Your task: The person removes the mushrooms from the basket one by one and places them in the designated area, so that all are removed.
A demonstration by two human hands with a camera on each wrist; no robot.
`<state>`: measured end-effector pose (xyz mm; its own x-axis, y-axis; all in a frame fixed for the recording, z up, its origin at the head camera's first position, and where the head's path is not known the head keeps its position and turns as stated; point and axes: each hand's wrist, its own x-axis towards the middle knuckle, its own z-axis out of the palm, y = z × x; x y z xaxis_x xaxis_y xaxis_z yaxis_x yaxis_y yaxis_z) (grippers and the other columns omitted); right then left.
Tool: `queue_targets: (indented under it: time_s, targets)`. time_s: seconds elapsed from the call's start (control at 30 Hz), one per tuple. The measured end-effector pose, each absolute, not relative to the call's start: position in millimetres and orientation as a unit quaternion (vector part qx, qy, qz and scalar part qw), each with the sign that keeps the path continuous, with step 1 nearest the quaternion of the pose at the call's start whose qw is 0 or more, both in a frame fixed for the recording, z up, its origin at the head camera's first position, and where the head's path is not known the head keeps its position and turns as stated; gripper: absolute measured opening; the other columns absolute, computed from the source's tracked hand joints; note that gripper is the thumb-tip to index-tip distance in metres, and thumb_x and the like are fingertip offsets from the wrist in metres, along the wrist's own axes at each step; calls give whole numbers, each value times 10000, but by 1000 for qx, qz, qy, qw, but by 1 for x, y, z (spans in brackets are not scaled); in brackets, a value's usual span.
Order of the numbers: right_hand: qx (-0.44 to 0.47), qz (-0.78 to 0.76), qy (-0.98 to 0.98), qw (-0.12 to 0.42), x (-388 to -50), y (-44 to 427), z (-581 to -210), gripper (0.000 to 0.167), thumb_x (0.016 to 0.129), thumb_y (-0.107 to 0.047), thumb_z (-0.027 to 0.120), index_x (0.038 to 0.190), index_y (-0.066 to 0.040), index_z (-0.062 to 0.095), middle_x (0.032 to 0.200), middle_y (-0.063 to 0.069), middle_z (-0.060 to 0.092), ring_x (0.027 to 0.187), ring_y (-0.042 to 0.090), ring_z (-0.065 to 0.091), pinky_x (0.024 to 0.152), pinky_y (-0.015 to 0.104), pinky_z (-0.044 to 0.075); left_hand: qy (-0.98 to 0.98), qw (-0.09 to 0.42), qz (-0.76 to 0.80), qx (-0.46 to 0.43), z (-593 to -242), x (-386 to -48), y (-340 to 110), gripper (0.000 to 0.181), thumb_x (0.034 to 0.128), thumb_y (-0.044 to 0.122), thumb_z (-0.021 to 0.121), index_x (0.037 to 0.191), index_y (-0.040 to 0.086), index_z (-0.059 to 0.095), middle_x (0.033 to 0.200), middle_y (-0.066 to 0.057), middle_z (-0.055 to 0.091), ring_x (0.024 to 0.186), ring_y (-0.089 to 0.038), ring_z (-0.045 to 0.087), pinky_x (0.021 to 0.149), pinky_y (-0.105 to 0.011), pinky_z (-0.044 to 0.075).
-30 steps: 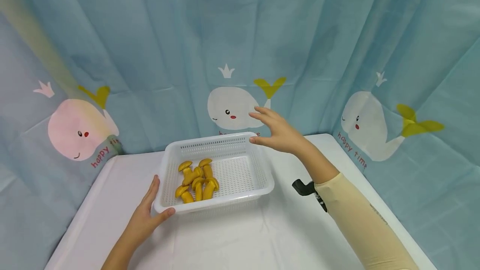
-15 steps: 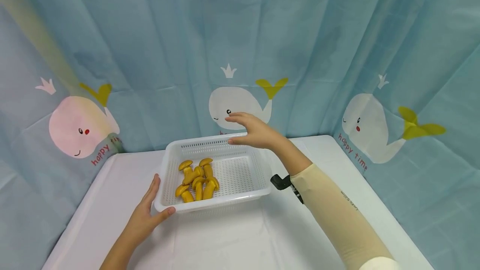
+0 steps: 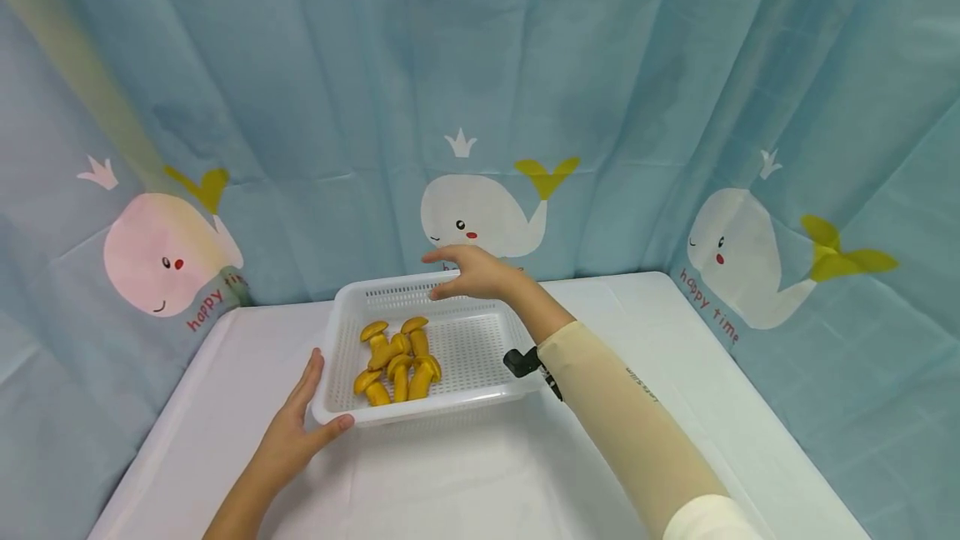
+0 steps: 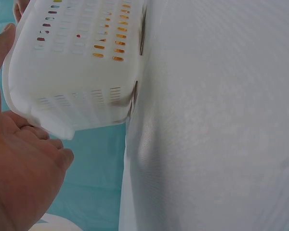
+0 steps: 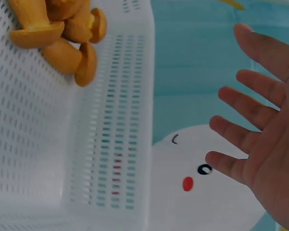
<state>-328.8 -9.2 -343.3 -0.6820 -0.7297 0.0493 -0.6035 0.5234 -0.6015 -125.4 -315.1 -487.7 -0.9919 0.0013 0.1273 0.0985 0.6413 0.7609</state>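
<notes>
White table [image 3: 435,482], basket [image 3: 442,407] on top

Left hand [image 3: 291,438], fingers extended, at the basket's near-left corner; right hand [image 3: 482,274], fingers spread, holding nothing, near its far rim; yellow mushrooms [image 3: 401,362] in the basket's left half.

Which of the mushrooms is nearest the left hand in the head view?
The front-left mushroom, closest to the basket's corner where the left hand is; all the others lie farther back or to its right.
</notes>
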Motion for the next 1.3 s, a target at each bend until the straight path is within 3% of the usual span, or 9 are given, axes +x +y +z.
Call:
queue_targets:
  time_s: [0.2, 0.37, 0.67, 1.07, 1.3]
  targets:
    - [-385, -310, 858, 138, -338, -23, -367, 604, 898, -395, 797, 1448, -256, 588, 1508, -62, 549, 1445, 182, 453, 1163, 421, 437, -904, 57, -422, -27, -487, -124, -315, 1103, 878, 383, 811, 1658, 263, 40, 1725, -9, -20, 1558, -476, 87, 1115, -800, 195]
    - [-399, -313, 846, 167, -341, -30, -381, 604, 888, -351, 815, 1437, -210, 604, 1479, -31, 586, 1439, 211, 468, 1176, 455, 422, -908, 55, -415, -21, -487, -125, -314, 1113, 873, 411, 811, 1656, 263, 34, 1719, 18, -25, 1558, -472, 100, 1110, -797, 210]
    - [-414, -309, 830, 211, -342, -39, -400, 553, 910, -313, 797, 1415, -179, 617, 1437, 4, 623, 1415, 236, 495, 1122, 362, 478, -914, 49, -404, -8, -488, -126, -315, 1129, 860, 456, 810, 1652, 287, 23, 1721, 21, -13, 1556, -467, 124, 1099, -795, 227]
    - [-427, -292, 824, 232, -356, -50, -408, 429, 926, -215, 780, 1339, -171, 672, 1412, 80, 637, 1394, 321, 501, 1115, 386, 482, -911, 62, -407, -15, -487, -124, -318, 1114, 868, 417, 812, 1650, 297, 29, 1724, -5, 0, 1556, -470, 116, 1102, -799, 219]
    - [-416, -285, 833, 227, -362, -53, -416, 495, 930, -186, 772, 1398, -107, 632, 1438, 80, 621, 1402, 302, 494, 1132, 394, 468, -907, 62, -416, -26, -489, -123, -317, 1115, 867, 386, 821, 1656, 271, 42, 1721, 6, -8, 1557, -471, 104, 1113, -796, 213]
